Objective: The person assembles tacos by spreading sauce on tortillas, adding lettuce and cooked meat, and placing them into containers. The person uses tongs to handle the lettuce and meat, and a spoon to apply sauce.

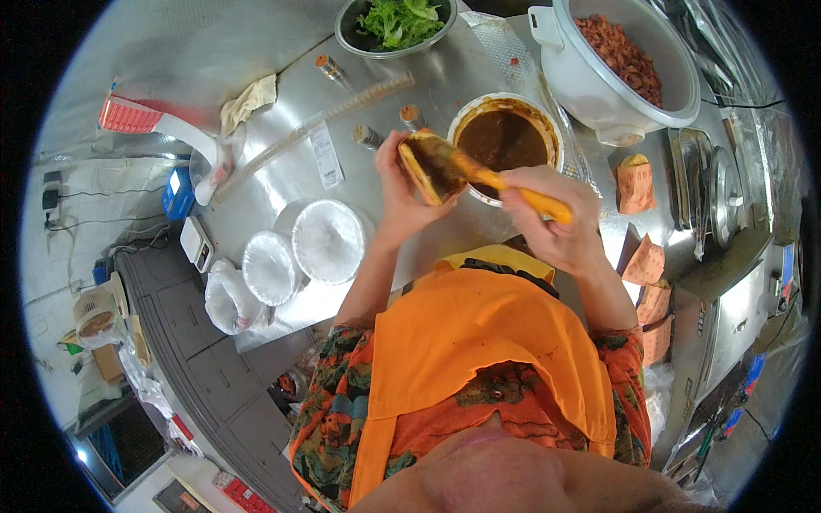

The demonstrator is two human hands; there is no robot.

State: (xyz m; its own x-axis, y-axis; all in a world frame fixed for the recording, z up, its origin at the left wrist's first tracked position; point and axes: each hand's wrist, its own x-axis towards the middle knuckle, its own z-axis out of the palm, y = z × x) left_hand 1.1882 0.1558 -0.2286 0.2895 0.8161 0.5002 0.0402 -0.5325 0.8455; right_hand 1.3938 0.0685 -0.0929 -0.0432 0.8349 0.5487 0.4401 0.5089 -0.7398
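Note:
My left hand (400,201) is closed around a piece of flat bread (414,173), held tilted with its inner face coated in dark brown sauce. A brush with a yellow handle (546,205) is gripped in my right hand (564,218); its sauce-covered head rests against the bread. Just beyond my hands stands a round white tub (554,128) of thick brown sauce (500,141), its rim smeared. To the right lies a filled bread in a printed paper bag (635,190). More paper bags (646,261) lie nearer me, partly overlapping.
At the far right sits a large white tub (556,81) of chopped reddish meat. A metal bowl (346,32) of lettuce stands at the back. Several shaker jars (368,137), a receipt (326,158), plastic-lined containers (328,241) and a cloth (249,103) occupy the steel table's left side.

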